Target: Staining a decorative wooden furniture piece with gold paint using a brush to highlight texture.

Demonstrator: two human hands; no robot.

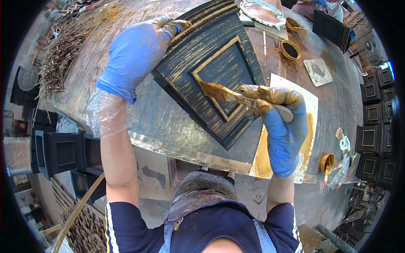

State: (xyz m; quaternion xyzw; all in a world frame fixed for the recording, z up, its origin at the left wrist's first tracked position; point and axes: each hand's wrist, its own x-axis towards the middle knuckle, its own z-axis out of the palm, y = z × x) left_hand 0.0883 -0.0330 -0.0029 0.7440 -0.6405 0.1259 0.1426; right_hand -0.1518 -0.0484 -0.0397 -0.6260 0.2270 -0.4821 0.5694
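A black wooden box-like piece (211, 59) with gold-streaked faces stands tilted on the worktable. Its facing side carries a recessed panel framed by a gold-painted moulding (197, 81). My left hand (141, 48), in a blue glove smudged with gold, grips the piece by its upper left edge. In my right hand (282, 114), gloved in blue with gold-stained fingers, is a flat paintbrush (221, 92). Its gold-coated bristles lie against or just over the left part of the moulding; I cannot tell whether they touch. Under my right hand lies a gold-smeared sheet (261, 154).
Toward the back right are a bowl of dark paint (290, 49), a paint-crusted round lid (262, 14) and a pale square block (317, 71). A gold paint pot (327, 163) with a brush sits at the right edge. Another person (333, 10) works at the far right with a black piece.
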